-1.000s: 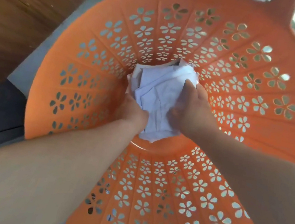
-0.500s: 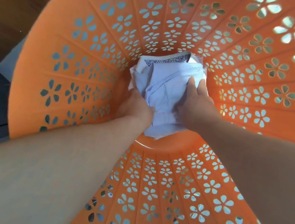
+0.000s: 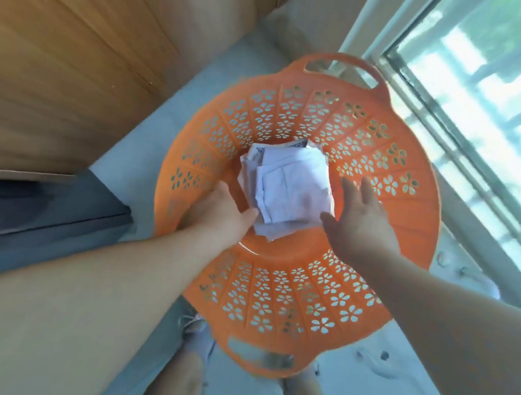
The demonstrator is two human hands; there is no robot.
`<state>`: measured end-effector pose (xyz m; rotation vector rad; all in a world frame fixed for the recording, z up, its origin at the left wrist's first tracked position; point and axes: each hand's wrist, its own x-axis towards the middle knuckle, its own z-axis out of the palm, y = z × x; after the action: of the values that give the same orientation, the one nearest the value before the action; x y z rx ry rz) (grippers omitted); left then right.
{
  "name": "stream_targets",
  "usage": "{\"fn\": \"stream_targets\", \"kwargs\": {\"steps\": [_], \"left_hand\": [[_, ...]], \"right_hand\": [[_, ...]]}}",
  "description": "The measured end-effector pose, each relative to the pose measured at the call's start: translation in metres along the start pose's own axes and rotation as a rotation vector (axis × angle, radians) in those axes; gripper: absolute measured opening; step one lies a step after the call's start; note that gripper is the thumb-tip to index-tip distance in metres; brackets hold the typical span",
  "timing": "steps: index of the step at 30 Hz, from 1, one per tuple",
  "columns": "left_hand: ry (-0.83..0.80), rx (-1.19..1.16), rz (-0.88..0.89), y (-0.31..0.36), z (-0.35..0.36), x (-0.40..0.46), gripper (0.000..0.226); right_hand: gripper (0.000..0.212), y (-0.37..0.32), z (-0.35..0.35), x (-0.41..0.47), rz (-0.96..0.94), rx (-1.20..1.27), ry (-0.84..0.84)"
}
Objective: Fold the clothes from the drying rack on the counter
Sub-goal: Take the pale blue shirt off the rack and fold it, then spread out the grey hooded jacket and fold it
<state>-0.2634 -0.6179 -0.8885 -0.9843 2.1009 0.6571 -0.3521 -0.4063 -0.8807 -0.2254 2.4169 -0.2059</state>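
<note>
Down at the bottom of the orange basket I see the folded white clothes between my hands: left hand touching their near edge, right hand spread wide just beside them.

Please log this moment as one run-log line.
folded clothes in orange basket | left hand open, touching clothes | right hand open, above
</note>
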Motion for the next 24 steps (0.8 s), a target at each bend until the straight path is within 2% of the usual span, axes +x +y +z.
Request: {"fn": "stream_targets", "kwargs": {"steps": [8,13,15,20,24], "left_hand": [[-0.012,-0.070,0.173,0.023,-0.083,-0.153,0.063],[0.010,-0.094,0.198,0.030,-0.140,-0.273,0.065],[0.059,-0.069,0.219,0.028,-0.169,-0.331,0.063],[0.126,-0.023,0.282,0.029,-0.215,-0.410,0.051],[0.202,-0.010,0.390,0.031,-0.255,-0.476,0.053]], "right_hand": [[0.071,-0.033,-0.114,-0.115,-0.036,0.057,-0.024],[0.067,-0.055,-0.189,-0.213,-0.119,0.106,-0.040],[0.065,-0.066,-0.223,-0.264,-0.160,0.116,-0.059],[0.061,-0.081,-0.265,-0.340,-0.169,0.143,-0.095],[0.054,-0.095,-0.304,-0.405,-0.189,0.200,0.015]]}}
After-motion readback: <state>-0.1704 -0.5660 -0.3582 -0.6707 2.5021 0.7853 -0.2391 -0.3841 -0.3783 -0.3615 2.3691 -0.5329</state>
